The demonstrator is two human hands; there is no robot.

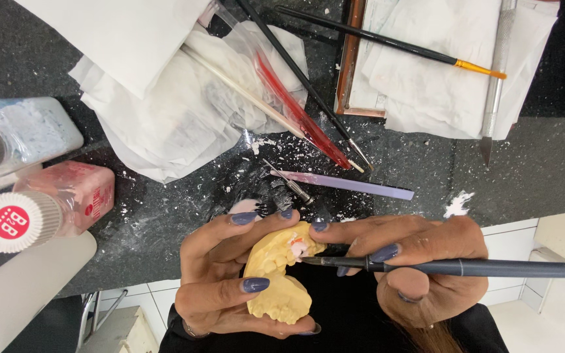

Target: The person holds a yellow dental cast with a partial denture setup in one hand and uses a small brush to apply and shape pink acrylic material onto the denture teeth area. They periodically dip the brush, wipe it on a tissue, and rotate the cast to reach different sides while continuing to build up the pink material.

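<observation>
A yellow dental cast [276,274] sits gripped in the left hand [230,281], fingers and thumb wrapped around its sides, just off the near edge of a dark speckled worktop [531,170]. The right hand [420,268] pinches a dark-handled brush [465,267] held level, its tip touching a small pink-and-white spot on the cast's teeth.

At far left a clear bottle [17,140] holds white powder, and just beside it lies a smaller pink-tinted bottle with a ribbed white cap [40,209]. A plain white cylinder [21,294] lies below them at the near left. A clear plastic bag [289,98] on crumpled white paper [171,124] holds a red strip, with a pale stick and a thin black brush lying across it.

Farther right, a copper-edged tray [350,59] carries folded white tissue [439,72]; a black brush with orange bristles [393,40] crosses it, and a metal scalpel [495,78] lies along its right side. A lilac strip [354,185] and a small metal pin [289,182] lie just beyond the fingertips, amid scattered white crumbs.

The middle of the worktop is crowded; its right part is barer. Below the counter edge, white floor tiles [511,242] show to the right and a metal stool frame [99,317] to the left.
</observation>
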